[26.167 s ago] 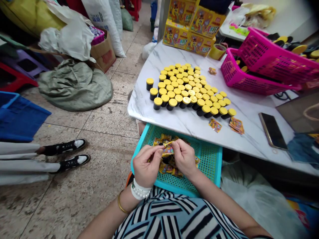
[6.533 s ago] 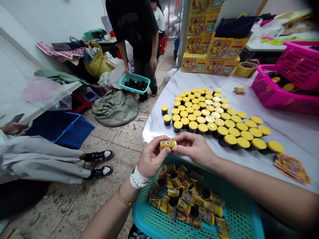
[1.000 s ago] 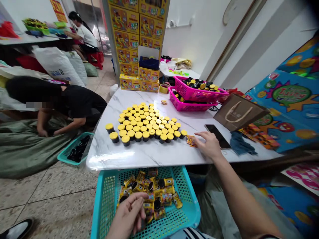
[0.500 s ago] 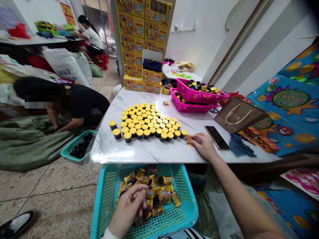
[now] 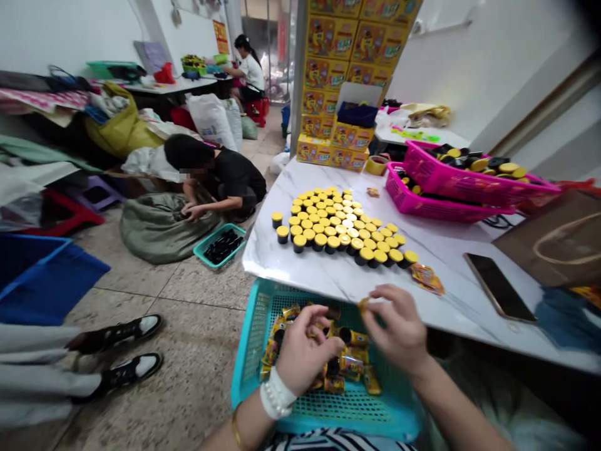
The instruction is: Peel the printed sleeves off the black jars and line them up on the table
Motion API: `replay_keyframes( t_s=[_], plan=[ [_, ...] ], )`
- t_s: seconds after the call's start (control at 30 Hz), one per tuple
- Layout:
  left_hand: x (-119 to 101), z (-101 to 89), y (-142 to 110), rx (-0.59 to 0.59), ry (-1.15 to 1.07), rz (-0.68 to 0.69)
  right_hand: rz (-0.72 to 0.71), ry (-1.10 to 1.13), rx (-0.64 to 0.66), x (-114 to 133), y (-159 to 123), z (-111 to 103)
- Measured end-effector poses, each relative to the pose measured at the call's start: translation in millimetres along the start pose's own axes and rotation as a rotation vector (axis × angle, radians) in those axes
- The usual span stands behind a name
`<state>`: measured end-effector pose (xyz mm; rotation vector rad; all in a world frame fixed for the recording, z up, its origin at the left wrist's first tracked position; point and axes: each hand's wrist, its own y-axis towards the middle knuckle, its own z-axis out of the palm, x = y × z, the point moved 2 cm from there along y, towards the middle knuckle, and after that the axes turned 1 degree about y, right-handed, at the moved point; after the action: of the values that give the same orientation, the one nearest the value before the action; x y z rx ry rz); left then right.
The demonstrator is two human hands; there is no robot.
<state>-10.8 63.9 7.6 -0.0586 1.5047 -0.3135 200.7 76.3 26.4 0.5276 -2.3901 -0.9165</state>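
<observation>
My right hand (image 5: 398,329) is above the basket's right side by the table edge. Its thumb and fingertips pinch a small yellow-orange label (image 5: 363,304), seen mostly edge-on. My left hand (image 5: 307,347) hovers over the turquoise basket (image 5: 244,363), fingers curved and apart, with nothing visible in them. Inside the basket lie several small tubs wrapped in yellow printed labels (image 5: 352,363), some showing black ends. A small pile of orange printed labels (image 5: 427,279) rests on the table. Beside it stand many black tubs with yellow lids (image 5: 333,228), packed in rows.
On the white marbled table (image 5: 291,266) are a phone (image 5: 498,287), a brown paper bag (image 5: 558,235) and stacked pink baskets (image 5: 436,203) of tubs. Yellow boxes (image 5: 328,94) rise behind. A person in black (image 5: 239,178) crouches at left near a small green basket (image 5: 220,245).
My right hand has left the label pile and come toward my left hand, carrying a label. My left hand has lifted and its fingers have spread. The view has swung left.
</observation>
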Motion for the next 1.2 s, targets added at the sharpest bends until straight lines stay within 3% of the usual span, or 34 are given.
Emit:
replay_keyframes(
  t_s=[0.1,0.23,0.43,0.63,0.73,0.77,0.83,0.93,1.0,1.07,1.2],
  plan=[
    [-1.2,1.9,5.2,-0.022,0.075,0.102,-0.029,0.202,0.171,46.9,-2.7,39.8],
    [7.4,-17.1,7.4,-0.083,0.068,0.123,0.1,0.414,0.294,68.2,0.4,65.1],
    [23.4,-32.5,6.8,-0.01,-0.077,0.002,0.402,0.514,0.263,63.7,8.3,70.3],
    [18.1,-39.8,7.4,0.155,0.07,-0.029,0.844,0.891,0.565,46.8,6.9,73.3],
    [11.2,-47.3,11.7,0.251,0.14,-0.033,0.797,0.958,0.796,48.3,6.7,72.2],
    [9.6,-49.2,13.3,0.275,0.144,-0.041,0.743,0.916,0.819,49.9,6.4,71.8],
    [6.9,-52.1,15.3,0.244,0.108,-0.038,0.638,0.78,0.742,53.2,4.7,71.4],
    [4.2,-56.2,9.3,-0.066,-0.019,0.032,0.597,0.645,0.544,56.4,-2.7,72.1],
    [4.8,-56.0,-2.5,-0.256,-0.097,0.047,0.628,0.636,0.482,56.7,-9.2,73.0],
    [7.0,-51.9,-15.7,-0.289,-0.123,0.011,0.635,0.638,0.444,56.6,-13.5,72.6],
    [9.0,-42.3,-30.6,-0.228,-0.049,0.006,0.537,0.574,0.356,59.6,-12.4,68.1]
  ],
)
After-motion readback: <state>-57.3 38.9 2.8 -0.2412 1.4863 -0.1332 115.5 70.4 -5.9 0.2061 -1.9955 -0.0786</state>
